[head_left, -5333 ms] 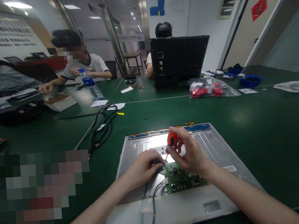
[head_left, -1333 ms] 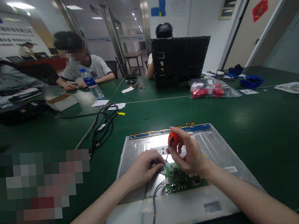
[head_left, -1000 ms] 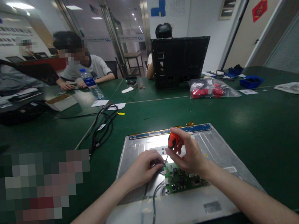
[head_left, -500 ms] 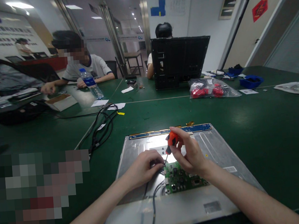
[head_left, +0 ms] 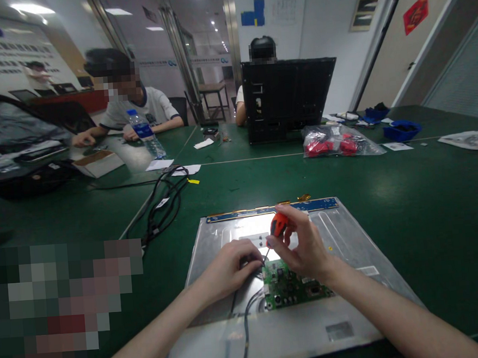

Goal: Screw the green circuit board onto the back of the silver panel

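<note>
- Slipping looks the likeliest mishap: the right hand grasps the orange screwdriver by its handle, shaft tilted, tip down at the far left corner of the green circuit board. A tip off line could skid across the board and scratch its tracks or knock its small parts.
- The left hand has its fingers curled together right beside that tip; whether they pinch a wire, a small part or nothing, I cannot tell. Being so near, they could take a jab if the blade jumps sideways.
- What the tip bears on is hidden by the fingertips. If it is a screw, an upright shaft would probably seat better; leaning as it does, it may chew the slot.
- A dark cable runs from beside the board toward the near edge of the silver panel. A forearm catching it could tug whatever it joins.
- The board sits on the panel, which lies flat on the green table. Hard pressure might flex the board or shift the panel.
- Along the panel's far edge, the narrow blue strip looks exposed; a dropped tool could mark it.
</note>
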`<state>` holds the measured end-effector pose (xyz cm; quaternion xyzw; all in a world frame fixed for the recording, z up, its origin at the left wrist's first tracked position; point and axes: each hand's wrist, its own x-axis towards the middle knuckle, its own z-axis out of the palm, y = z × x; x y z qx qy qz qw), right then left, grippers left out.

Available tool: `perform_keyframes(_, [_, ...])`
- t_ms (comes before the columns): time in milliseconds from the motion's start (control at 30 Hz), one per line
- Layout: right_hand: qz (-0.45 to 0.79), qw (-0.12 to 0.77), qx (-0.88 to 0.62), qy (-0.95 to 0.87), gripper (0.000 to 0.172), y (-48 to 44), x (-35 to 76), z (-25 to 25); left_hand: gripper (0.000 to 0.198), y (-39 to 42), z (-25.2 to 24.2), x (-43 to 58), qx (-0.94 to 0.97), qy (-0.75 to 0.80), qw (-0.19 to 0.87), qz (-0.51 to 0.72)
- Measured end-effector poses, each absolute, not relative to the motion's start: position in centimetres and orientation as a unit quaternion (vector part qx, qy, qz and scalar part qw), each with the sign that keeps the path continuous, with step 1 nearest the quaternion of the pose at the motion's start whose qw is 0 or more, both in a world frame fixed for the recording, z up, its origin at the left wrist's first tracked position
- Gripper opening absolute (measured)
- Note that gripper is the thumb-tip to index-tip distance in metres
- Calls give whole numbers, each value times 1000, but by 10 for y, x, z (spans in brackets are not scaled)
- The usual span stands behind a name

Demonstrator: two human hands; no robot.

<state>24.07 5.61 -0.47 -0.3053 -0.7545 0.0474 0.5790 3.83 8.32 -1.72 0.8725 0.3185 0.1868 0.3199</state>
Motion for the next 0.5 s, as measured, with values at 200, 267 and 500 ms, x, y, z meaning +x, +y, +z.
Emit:
perform_keyframes(200, [44, 563, -302, -768, 52, 58, 242, -6, 10, 83, -19, 38, 870, 315, 329, 188])
perform_keyframes(267, [55, 560, -299, -770, 54, 58, 242, -6, 10, 83, -19, 38, 870, 315, 327, 190])
perform_keyframes(500, [116, 545, -294, -776, 64, 54, 245, -7, 12, 82, -14, 39, 874, 315, 320, 183])
